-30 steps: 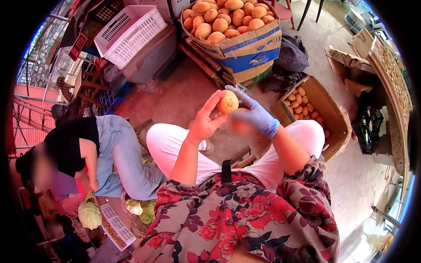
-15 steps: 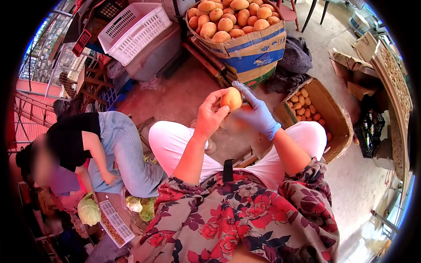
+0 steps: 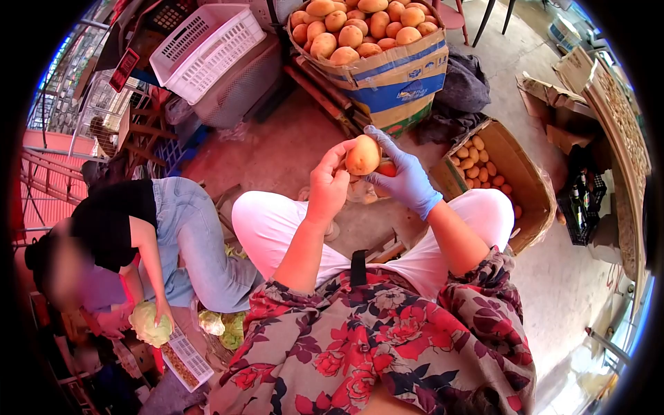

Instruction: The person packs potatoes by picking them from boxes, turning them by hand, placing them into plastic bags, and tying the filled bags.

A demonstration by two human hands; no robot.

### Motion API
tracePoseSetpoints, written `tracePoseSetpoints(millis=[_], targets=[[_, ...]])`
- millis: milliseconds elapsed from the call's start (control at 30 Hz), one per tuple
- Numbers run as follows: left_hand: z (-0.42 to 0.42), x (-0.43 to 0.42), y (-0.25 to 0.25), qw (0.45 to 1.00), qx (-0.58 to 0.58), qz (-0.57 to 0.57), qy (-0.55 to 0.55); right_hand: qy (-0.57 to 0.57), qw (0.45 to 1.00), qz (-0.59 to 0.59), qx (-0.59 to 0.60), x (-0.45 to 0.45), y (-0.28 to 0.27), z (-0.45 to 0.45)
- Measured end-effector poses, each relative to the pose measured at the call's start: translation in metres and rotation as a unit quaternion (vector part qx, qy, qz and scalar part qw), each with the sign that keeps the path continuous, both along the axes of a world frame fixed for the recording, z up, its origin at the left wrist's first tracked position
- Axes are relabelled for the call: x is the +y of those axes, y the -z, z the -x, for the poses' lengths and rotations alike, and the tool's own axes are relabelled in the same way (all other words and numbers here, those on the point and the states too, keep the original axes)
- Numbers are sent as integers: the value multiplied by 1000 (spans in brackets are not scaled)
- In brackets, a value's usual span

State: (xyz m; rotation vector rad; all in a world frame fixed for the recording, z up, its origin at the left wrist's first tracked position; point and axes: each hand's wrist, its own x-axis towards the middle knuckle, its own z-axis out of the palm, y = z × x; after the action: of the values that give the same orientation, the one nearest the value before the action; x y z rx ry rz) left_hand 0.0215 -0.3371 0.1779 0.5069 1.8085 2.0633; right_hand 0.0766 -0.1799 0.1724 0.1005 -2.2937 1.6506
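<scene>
An orange-yellow mango (image 3: 363,155) is held up in front of my knees. My left hand (image 3: 328,187), bare, grips it from the left between thumb and fingers. My right hand (image 3: 409,183) wears a blue glove and closes round its right side, with fingers at the far edge and the thumb near the bottom. A reddish-orange patch shows between the gloved thumb and fingers; I cannot make out whether it is another fruit. Beyond my hands stands a large cardboard box (image 3: 394,90) heaped with mangoes (image 3: 353,31).
At right, a lower open carton (image 3: 529,183) contains more of the fruit. A white plastic basket (image 3: 207,55) rests atop a grey one at upper left. To my left, a crouching person (image 3: 197,228) holds a cabbage (image 3: 151,324) beside a white tray (image 3: 185,356).
My gloved thumb has come up to the mango, whose visible face has turned slightly. The other person's hand has moved onto the cabbage, which has shifted right and up.
</scene>
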Motion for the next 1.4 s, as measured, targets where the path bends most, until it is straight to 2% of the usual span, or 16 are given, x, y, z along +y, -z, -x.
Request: tracePoseSetpoints(millis=[133,267,833,1067,1167,1233,1300,1367,1400], targets=[[-2,-3,-4,999,-21,-23,26,-5,1000,11,0,0,0,1],[-1,-6,-1,1000,14,1,23,-11,1000,20,-14,-1,-2,0],[-1,-6,6,1000,13,7,15,7,999,-53,13,-2,10,2],[-1,-2,13,996,63,52,-38,14,998,-66,-11,-5,13,0],[-2,-2,9,993,78,76,-50,8,997,-70,30,-5,11,2],[-2,-2,9,989,99,97,-50,-38,997,72,-9,-6,8,2],[-4,-1,-1,991,86,94,-50,-74,969,228,-63,-3,9,3],[-4,-3,-6,995,47,75,-50,-100,905,393,-129,4,18,9],[-1,-6,-7,997,17,59,-51,-127,820,532,-169,6,20,10]])
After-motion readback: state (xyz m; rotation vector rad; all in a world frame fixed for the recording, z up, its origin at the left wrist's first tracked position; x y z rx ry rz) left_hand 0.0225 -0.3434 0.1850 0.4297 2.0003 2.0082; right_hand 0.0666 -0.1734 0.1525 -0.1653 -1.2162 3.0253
